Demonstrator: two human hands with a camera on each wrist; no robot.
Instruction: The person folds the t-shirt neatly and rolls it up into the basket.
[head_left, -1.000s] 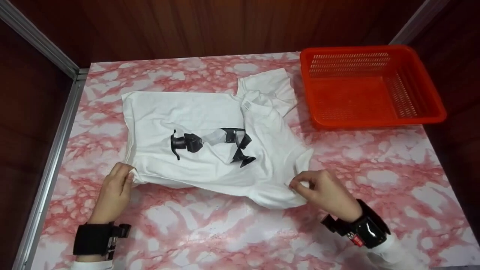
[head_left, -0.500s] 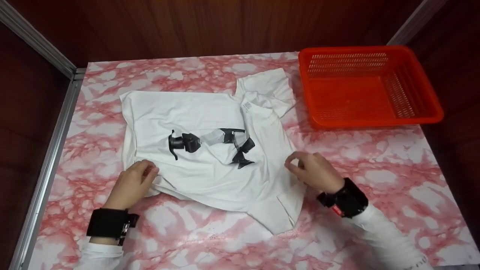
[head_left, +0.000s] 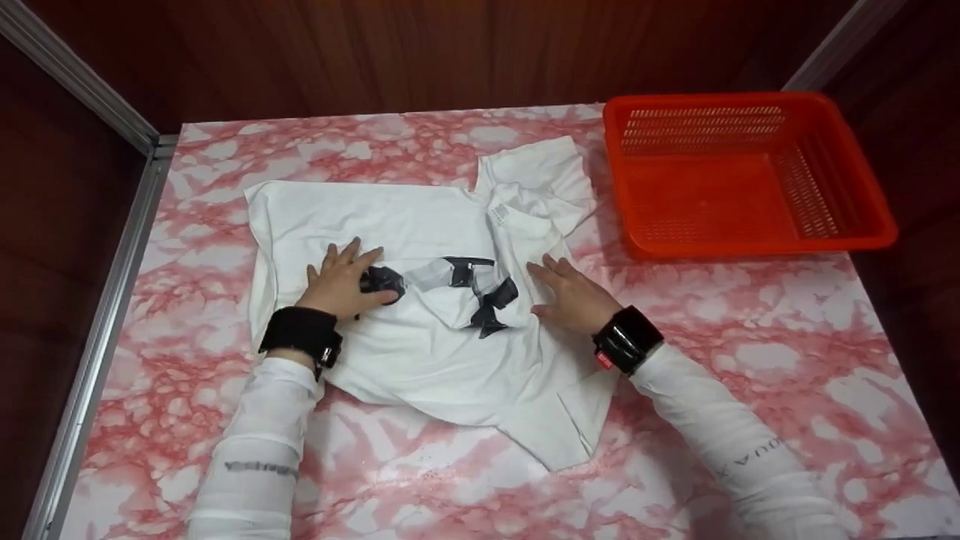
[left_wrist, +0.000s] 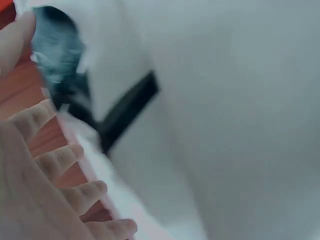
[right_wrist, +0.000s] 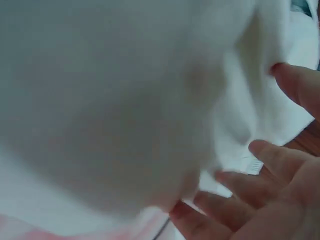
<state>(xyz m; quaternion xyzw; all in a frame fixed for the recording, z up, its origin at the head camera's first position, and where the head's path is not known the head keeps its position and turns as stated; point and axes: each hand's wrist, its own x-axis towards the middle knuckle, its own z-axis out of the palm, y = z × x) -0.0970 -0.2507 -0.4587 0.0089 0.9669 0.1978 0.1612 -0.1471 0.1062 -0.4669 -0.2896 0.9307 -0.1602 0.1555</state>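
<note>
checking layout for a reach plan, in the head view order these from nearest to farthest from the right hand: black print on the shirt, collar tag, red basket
1. black print on the white shirt, just left of the right hand.
2. collar tag, up and left, near the neckline.
3. red basket, at the table's far right corner.

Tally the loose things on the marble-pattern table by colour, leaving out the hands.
White: 1, the T-shirt with a black print, spread out with the left hand and the right hand lying flat on it.
Red-orange: 1, the plastic basket at the far right, nothing visible inside.
Total: 2
</note>
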